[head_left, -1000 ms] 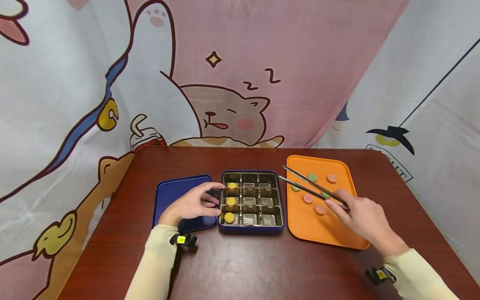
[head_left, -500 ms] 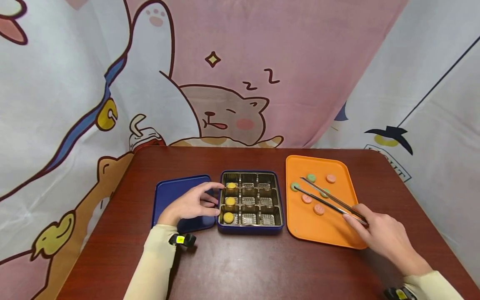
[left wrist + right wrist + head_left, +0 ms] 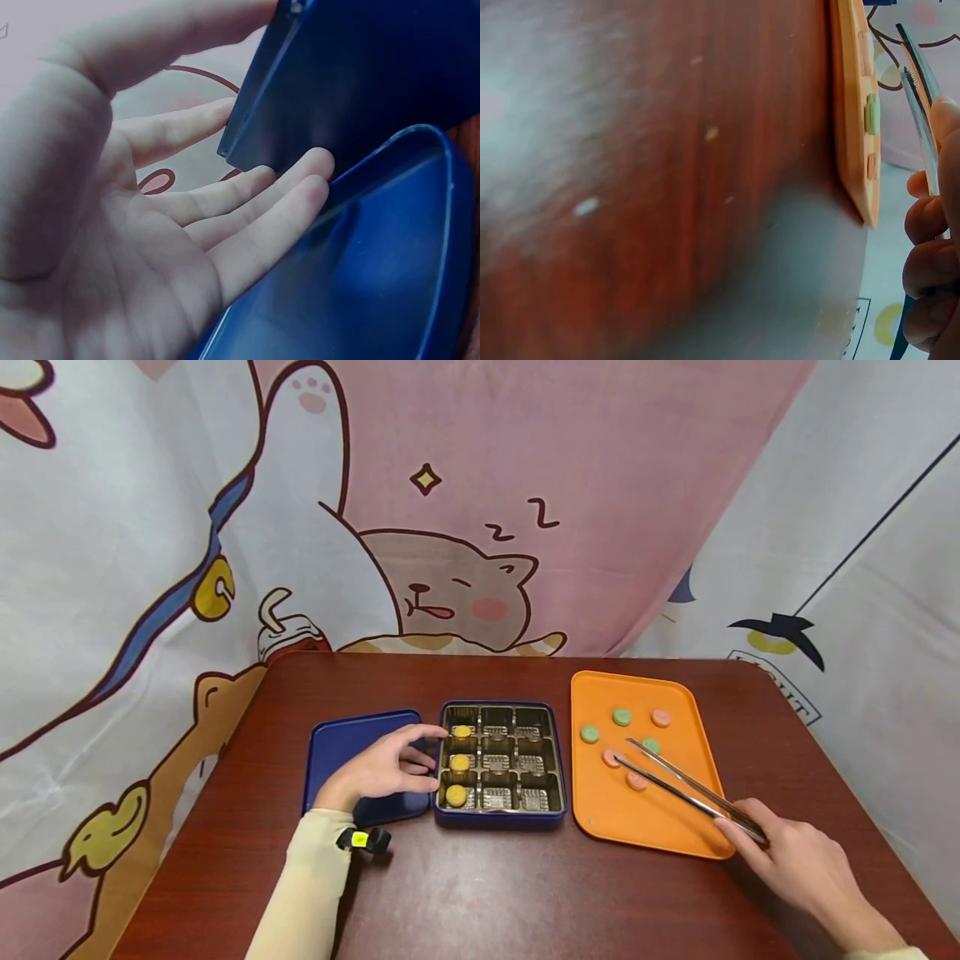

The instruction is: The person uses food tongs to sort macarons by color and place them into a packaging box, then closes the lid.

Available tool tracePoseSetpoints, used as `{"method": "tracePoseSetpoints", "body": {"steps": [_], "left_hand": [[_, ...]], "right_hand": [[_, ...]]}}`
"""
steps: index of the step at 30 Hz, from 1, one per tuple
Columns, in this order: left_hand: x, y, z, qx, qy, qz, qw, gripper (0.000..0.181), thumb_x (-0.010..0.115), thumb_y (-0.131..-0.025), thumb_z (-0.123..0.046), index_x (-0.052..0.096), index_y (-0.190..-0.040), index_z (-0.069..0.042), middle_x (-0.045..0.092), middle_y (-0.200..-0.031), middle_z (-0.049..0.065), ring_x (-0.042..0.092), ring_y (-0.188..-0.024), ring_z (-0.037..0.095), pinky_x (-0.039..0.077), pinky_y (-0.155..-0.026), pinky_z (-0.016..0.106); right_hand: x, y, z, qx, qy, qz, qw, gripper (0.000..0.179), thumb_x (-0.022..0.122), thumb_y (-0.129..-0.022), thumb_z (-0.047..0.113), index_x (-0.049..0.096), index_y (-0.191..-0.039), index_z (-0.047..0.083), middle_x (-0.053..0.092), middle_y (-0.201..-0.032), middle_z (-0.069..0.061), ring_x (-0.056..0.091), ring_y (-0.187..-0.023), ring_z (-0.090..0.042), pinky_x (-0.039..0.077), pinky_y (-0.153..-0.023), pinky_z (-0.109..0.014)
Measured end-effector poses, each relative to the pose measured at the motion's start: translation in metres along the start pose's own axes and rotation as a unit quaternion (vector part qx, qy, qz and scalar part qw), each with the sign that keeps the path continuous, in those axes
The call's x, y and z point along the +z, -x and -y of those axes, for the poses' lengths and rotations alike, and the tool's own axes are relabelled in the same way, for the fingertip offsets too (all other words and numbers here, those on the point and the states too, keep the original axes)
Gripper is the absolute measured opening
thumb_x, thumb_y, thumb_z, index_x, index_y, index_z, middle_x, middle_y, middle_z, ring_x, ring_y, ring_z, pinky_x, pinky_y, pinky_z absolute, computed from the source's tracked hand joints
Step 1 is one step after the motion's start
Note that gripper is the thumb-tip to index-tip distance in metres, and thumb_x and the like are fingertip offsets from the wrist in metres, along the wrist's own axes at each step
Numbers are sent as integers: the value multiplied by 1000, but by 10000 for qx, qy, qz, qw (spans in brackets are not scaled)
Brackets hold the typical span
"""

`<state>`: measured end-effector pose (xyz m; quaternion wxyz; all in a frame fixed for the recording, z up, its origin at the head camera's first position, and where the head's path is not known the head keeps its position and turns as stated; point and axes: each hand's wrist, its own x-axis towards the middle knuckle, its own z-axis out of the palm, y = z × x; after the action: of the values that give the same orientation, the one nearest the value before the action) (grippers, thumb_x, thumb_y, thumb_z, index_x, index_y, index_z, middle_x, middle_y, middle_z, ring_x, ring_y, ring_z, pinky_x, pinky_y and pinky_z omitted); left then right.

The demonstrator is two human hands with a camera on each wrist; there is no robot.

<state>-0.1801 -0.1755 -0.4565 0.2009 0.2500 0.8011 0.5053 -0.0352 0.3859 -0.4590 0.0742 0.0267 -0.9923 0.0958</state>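
Rearward, a cartoon-printed cloth [image 3: 600,510] hangs beyond the far edge of the wooden table [image 3: 465,893]. Open room runs between the orange tray [image 3: 637,827] and the table's right edge. Past the tray's near right corner, the right hand [image 3: 798,860] grips metal tongs [image 3: 712,811], tips parted beside a pink macaron [image 3: 608,758]. The left hand [image 3: 384,768], fingers apart, holding nothing, touches the blue tin's [image 3: 501,820] left edge.

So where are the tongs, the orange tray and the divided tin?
Tongs [image 3: 672,790], head view: one metal arm.
Orange tray [image 3: 637,822], head view: bare near surface.
Divided tin [image 3: 498,820], head view: blue front wall.
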Motion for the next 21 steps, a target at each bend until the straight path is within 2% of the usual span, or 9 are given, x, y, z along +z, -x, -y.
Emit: {"method": "tracePoseSetpoints", "body": {"steps": [9, 15, 21], "left_hand": [[0, 0, 1, -12, -11, -4, 10000, 74, 86, -90, -21, 51, -154, -16, 42, -161, 12, 67, -122, 31, 57, -102, 50], [0, 0, 1, -35, -23, 4, 10000, 74, 86, -90, -21, 51, -154, -17, 42, -161, 11, 66, -122, 32, 57, -102, 50], [0, 0, 0, -67, -34, 4, 10000, 74, 86, -90, -22, 51, -154, -18, 41, -161, 11, 66, -123, 32, 57, -102, 50]], "right_hand": [[1, 12, -9, 279, 76, 338, 9990, 41, 68, -101, 50, 65, -121, 14, 36, -57, 4, 38, -54, -16, 29, -47, -33], [1, 19, -14, 397, 12, 569, 9976, 44, 64, -103, 53, 63, -123, 14, 45, -58, 3, 42, -55, -17, 33, -46, -34], [6, 23, -14, 398, 76, 609, 9973, 44, 63, -102, 55, 64, -121, 15, 36, -55, 3, 40, -53, -17, 32, -45, -34]]}}
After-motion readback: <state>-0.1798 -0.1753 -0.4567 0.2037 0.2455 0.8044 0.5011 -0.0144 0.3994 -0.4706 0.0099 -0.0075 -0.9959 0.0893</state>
